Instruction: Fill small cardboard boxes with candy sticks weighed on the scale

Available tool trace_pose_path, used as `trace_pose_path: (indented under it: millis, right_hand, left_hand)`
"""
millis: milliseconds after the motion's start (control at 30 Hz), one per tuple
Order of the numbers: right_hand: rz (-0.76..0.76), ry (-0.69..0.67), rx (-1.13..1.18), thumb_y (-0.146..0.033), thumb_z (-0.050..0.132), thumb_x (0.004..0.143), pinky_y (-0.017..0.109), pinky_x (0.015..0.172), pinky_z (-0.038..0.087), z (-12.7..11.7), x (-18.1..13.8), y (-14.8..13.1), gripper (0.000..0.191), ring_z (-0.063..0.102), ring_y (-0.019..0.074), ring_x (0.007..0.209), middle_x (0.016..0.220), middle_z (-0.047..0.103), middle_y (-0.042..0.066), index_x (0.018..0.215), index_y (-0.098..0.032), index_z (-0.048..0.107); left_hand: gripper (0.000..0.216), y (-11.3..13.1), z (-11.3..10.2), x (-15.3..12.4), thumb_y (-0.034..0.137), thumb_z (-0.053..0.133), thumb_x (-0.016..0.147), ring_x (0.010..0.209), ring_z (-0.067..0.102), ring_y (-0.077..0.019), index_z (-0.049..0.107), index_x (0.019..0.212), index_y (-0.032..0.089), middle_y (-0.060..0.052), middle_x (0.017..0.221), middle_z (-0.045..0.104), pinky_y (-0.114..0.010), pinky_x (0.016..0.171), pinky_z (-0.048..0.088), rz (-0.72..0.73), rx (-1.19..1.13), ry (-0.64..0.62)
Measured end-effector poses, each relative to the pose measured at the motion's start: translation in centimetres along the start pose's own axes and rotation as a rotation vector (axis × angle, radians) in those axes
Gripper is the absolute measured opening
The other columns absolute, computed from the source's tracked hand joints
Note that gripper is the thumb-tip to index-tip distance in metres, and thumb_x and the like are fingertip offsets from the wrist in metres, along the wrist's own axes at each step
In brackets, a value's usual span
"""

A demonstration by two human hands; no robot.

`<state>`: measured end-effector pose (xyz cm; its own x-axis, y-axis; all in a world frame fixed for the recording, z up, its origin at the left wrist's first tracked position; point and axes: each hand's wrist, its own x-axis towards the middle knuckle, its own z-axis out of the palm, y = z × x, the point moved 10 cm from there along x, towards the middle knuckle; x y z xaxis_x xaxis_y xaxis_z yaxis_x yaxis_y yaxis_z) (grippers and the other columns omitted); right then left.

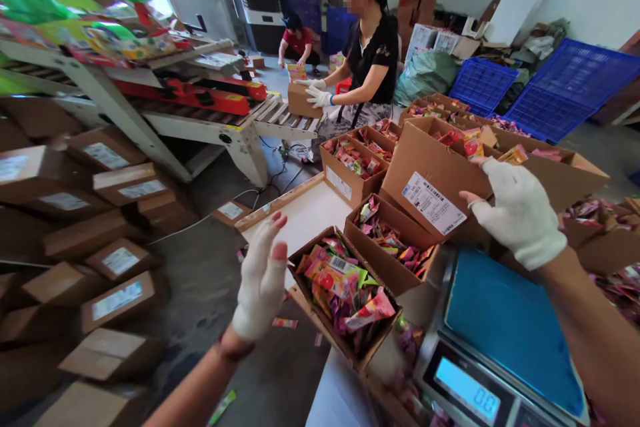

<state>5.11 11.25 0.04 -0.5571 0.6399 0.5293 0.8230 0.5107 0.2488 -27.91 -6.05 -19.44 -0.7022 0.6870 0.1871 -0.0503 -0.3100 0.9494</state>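
Note:
My left hand (261, 277), in a white fingertip-less glove, is raised with fingers stretched, holding nothing. Just right of it stands an open carton (345, 350) full of small colourful candy packets (337, 273). Behind that is a second filled carton (373, 255). My right hand (523, 213), gloved alike, hovers with thumb and fingers apart by a larger labelled carton (423, 180); whether it touches the cardboard I cannot tell. Below my right arm sits a digital scale with a blue plate (510, 327), its display (467, 387) reading 0.0.
Many closed cartons (120, 260) are stacked at left, beside a roller conveyor (280, 120) with a sealing machine (200, 97). A co-worker (373, 60) handles a carton (304, 101) there; another person (299, 43) crouches behind. Blue crates (565, 87) stand at right.

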Motion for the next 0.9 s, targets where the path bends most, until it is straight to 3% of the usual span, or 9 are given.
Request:
trace_pose_path:
  millis: [100, 167, 233, 333, 400, 500, 633, 733, 900]
  right_hand:
    - [0.085, -0.171, -0.096, -0.046, 0.059, 0.094, 0.036, 0.07, 0.045, 1.2, 1.3, 0.7, 0.057, 0.066, 0.029, 0.083, 0.094, 0.071, 0.013, 0.141, -0.015, 0.057]
    - [0.114, -0.255, -0.126, -0.049, 0.061, 0.093, 0.033, 0.064, 0.041, 1.7, 1.7, 0.9, 0.056, 0.066, 0.0278, 0.078, 0.089, 0.071, 0.012, 0.139, -0.018, 0.059]
    - [0.117, -0.277, -0.12, -0.048, 0.061, 0.093, 0.033, 0.063, 0.039, 1.8, 1.9, 0.7, 0.049, 0.066, 0.0273, 0.078, 0.089, 0.072, 0.012, 0.132, -0.019, 0.063]
    - [0.112, -0.244, -0.108, -0.044, 0.06, 0.094, 0.032, 0.064, 0.038, 1.4, 1.8, 0.3, 0.04, 0.066, 0.0268, 0.08, 0.094, 0.074, 0.013, 0.124, -0.018, 0.066]
    - [0.097, -0.225, -0.102, -0.041, 0.06, 0.095, 0.032, 0.064, 0.037, 1.1, 1.4, -0.1, 0.037, 0.067, 0.0268, 0.082, 0.098, 0.074, 0.014, 0.122, -0.018, 0.066]
    - [0.067, -0.236, -0.1, -0.039, 0.06, 0.096, 0.031, 0.064, 0.037, 0.8, 1.0, -0.9, 0.037, 0.068, 0.0272, 0.085, 0.1, 0.074, 0.015, 0.125, -0.017, 0.064]
    - [0.051, -0.304, -0.11, -0.041, 0.063, 0.095, 0.031, 0.063, 0.036, 1.3, 1.1, -1.2, 0.043, 0.069, 0.0284, 0.084, 0.098, 0.075, 0.015, 0.13, -0.017, 0.061]
    - [0.066, -0.299, -0.08, -0.039, 0.062, 0.095, 0.031, 0.062, 0.037, 1.2, 1.2, -0.9, 0.04, 0.07, 0.0286, 0.084, 0.096, 0.075, 0.014, 0.128, -0.017, 0.062]
    - [0.073, -0.16, 0.005, -0.033, 0.061, 0.093, 0.034, 0.072, 0.047, -3.6, -2.1, 0.0, 0.034, 0.07, 0.0287, 0.093, 0.102, 0.075, 0.013, 0.122, -0.017, 0.066]
  left_hand:
    - [0.072, 4.8, 4.3, -11.3, 0.062, 0.072, 0.084, 0.158, 0.025, -0.0405, 0.055, 0.149, 0.035, -0.007, 0.17, 0.032, -0.063, 0.131, 0.01, 0.626, 0.617, -0.313]
    - [0.082, 4.1, 8.7, -17.6, 0.062, 0.074, 0.081, 0.159, 0.02, -0.0414, 0.047, 0.155, 0.036, -0.011, 0.169, 0.033, -0.066, 0.13, 0.006, 0.823, 0.895, -0.443]
    - [0.079, 2.2, 13.3, -20.1, 0.062, 0.069, 0.085, 0.155, 0.029, -0.0432, 0.046, 0.156, 0.036, -0.014, 0.163, 0.044, -0.072, 0.126, 0.008, 0.856, 1.105, -0.542]
    - [0.069, -0.4, 18.5, -18.5, 0.055, 0.065, 0.09, 0.146, 0.043, -0.0437, 0.052, 0.152, 0.027, -0.017, 0.156, 0.051, -0.074, 0.12, 0.022, 0.776, 1.284, -0.632]
    - [0.052, -1.2, 20.0, -16.2, 0.047, 0.064, 0.092, 0.139, 0.05, -0.0415, 0.064, 0.139, 0.024, -0.016, 0.151, 0.057, -0.071, 0.117, 0.032, 0.73, 1.335, -0.641]
    - [0.033, -1.7, 19.9, -13.7, 0.037, 0.063, 0.094, 0.126, 0.058, -0.0368, 0.071, 0.124, 0.025, -0.012, 0.144, 0.062, -0.065, 0.112, 0.041, 0.707, 1.379, -0.608]
    - [0.057, -2.5, 19.6, -12.3, 0.026, 0.064, 0.093, 0.11, 0.063, -0.0314, 0.052, 0.149, 0.025, -0.013, 0.141, 0.062, -0.049, 0.093, 0.055, 0.637, 1.45, -0.629]
    - [0.063, -3.3, 20.6, -11.6, 0.021, 0.058, 0.094, 0.102, 0.064, -0.0298, 0.043, 0.155, 0.025, -0.015, 0.136, 0.06, -0.04, 0.071, 0.055, 0.568, 1.503, -0.664]
    - [0.047, -3.8, 20.6, -9.6, 0.031, 0.057, 0.096, 0.101, 0.063, -0.0304, 0.055, 0.143, 0.026, -0.015, 0.136, 0.058, -0.039, 0.069, 0.053, 0.526, 1.512, -0.649]
